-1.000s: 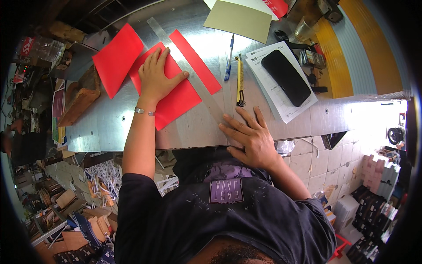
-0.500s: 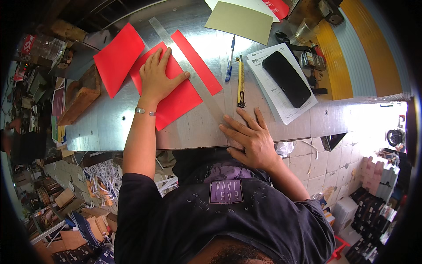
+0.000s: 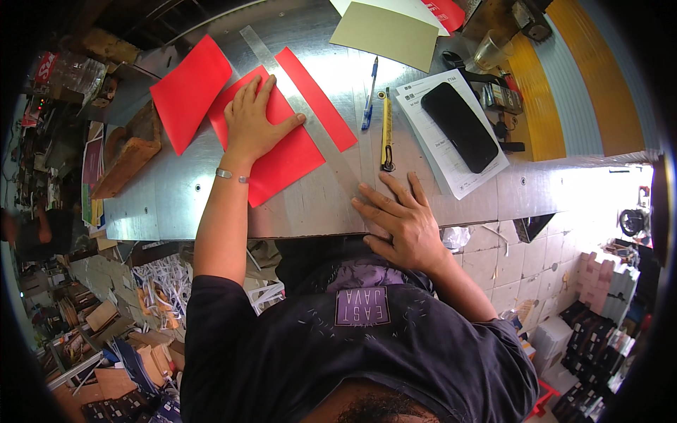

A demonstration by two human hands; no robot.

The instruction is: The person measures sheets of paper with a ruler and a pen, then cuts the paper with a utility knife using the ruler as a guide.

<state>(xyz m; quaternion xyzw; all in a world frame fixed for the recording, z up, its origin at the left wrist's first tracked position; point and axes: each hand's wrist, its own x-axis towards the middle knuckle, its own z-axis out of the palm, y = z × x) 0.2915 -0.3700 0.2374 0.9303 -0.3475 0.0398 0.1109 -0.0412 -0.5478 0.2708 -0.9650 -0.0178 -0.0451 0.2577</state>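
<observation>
My left hand [image 3: 255,127] lies flat and open on a red sheet [image 3: 285,168], fingers slightly spread. Its thumb reaches the edge of a metal ruler [image 3: 258,46], which runs diagonally along the sheet's right side. Across the ruler lies a narrow red strip [image 3: 317,101]. Another red sheet [image 3: 189,95] rests at the far left, its edges slightly lifted. My right hand [image 3: 405,224] is palm down at the table's front edge, open and holding nothing, its fingertips near the ruler's lower end. Just beyond it are a yellow cutter knife [image 3: 386,134] and a blue pen [image 3: 369,99].
A black phone [image 3: 460,127] sits on white printed papers [image 3: 465,185] to the right. An olive board [image 3: 384,34] lies at the back of the metal table [image 3: 303,218]. A wooden block [image 3: 127,166] stands at the left; a clear cup [image 3: 492,49] is at the back right.
</observation>
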